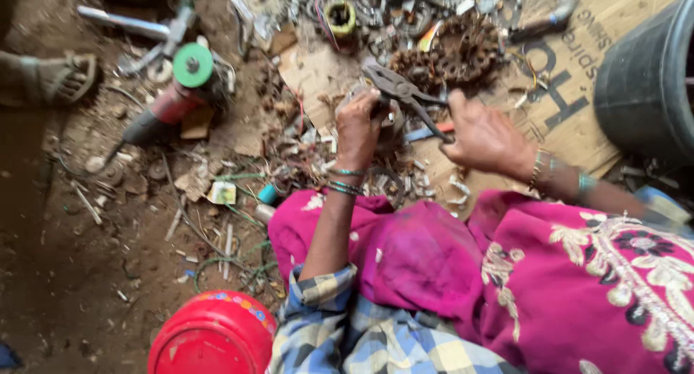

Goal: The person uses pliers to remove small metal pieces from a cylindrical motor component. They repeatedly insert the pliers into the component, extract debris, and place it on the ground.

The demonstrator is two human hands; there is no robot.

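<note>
Scrap-strewn dirt floor [65, 273], pliers [405, 95] between both hands, black tub [643, 77] close right

Scrap heap [405, 27] ahead, black tub [643, 70] right — bare dirt [65, 273] left

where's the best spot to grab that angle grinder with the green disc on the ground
Probably the reddish body of the angle grinder, behind the green disc. It is the long, narrow part, lying flat on the dirt, pointing lower left. Come from above, fingers across its width, staying clear of the disc and the metal side handle.
</note>
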